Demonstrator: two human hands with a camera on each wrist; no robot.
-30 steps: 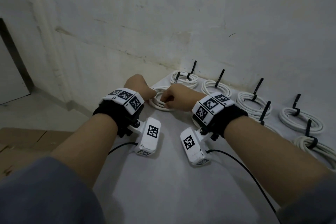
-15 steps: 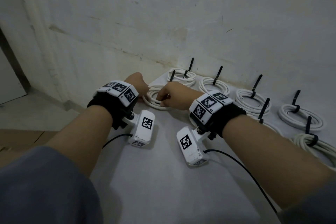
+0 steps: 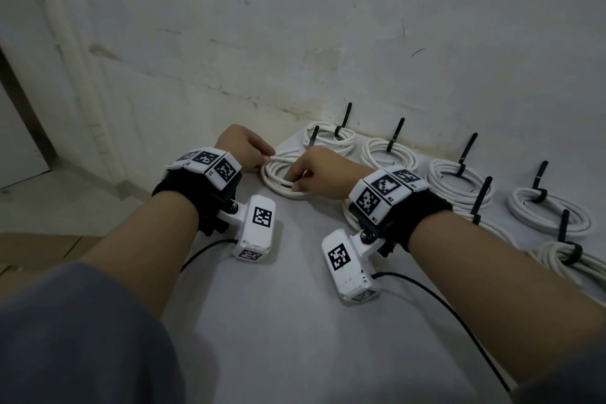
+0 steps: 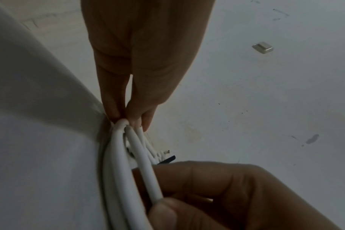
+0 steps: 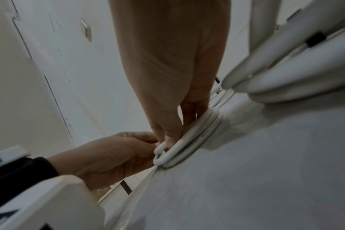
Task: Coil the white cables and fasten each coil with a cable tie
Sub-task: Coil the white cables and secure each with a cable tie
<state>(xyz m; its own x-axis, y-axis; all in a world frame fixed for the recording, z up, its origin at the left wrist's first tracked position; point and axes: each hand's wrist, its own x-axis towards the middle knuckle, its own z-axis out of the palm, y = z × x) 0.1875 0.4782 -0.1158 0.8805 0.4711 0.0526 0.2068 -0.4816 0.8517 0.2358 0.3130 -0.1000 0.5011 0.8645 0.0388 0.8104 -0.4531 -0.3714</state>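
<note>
White cable coil [image 3: 282, 174] lies on the desk [image 3: 295, 321] at twelve o'clock — left hand [image 3: 242, 147] pinching its nine o'clock edge, right hand [image 3: 321, 170] gripping its three o'clock loops.

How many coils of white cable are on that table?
7. Held coil at left; wall coils; nearer coils, one partly behind the right arm. Others may be hidden.

my cable [image 3: 282, 174]: smooth white plastic | table [image 3: 295, 321]: matt grey | wall [image 3: 295, 26]: rough, scuffed plaster | ties [image 3: 467, 151]: black plastic
</note>
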